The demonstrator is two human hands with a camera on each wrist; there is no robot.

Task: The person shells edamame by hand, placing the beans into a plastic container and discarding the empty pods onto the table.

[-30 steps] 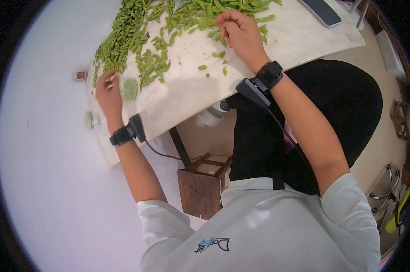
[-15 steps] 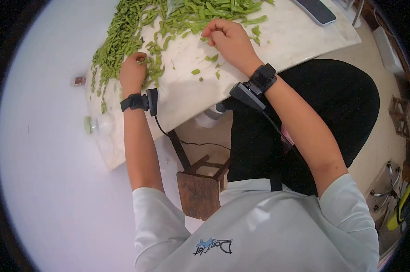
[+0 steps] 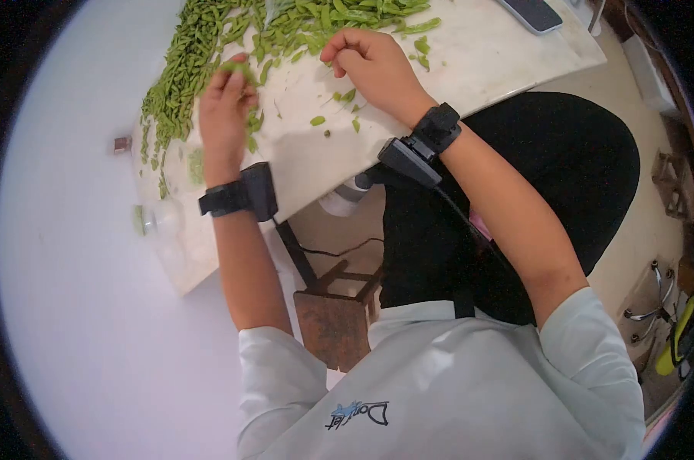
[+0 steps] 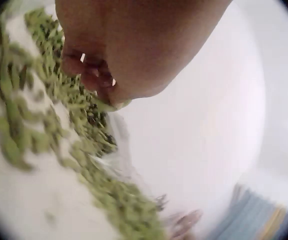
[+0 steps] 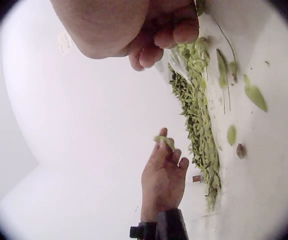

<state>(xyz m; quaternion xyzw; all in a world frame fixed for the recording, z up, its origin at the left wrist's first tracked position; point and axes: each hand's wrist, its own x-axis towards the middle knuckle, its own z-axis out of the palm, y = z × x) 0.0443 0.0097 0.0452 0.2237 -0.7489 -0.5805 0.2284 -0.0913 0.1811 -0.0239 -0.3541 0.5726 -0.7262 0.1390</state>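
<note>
My left hand (image 3: 223, 115) is raised over the pile of green soybean pods (image 3: 170, 92). It pinches one green pod (image 5: 165, 142) between thumb and fingertips, and the pod's end shows at the fingertips in the left wrist view. To the right, my right hand (image 3: 377, 69) hovers over the table, its fingers loosely curled. Nothing shows in its grasp in the head or right wrist view. Below it lie a few loose pieces, among them a single green pod (image 3: 318, 121) and a small brown bit (image 5: 241, 151). Broader green pods (image 3: 354, 15) are heaped beyond that hand.
A clear container with green contents (image 3: 196, 165) stands beside my left wrist. Nearer the table's left edge is another clear container (image 3: 159, 218). A phone (image 3: 532, 14) lies at the far right, and a wooden stool (image 3: 331, 326) stands below the table edge (image 3: 316, 194).
My left hand moved from the left edge into the pods, then rose with one pod in its fingers. The right hand shifted slightly left in view, along with the table.
</note>
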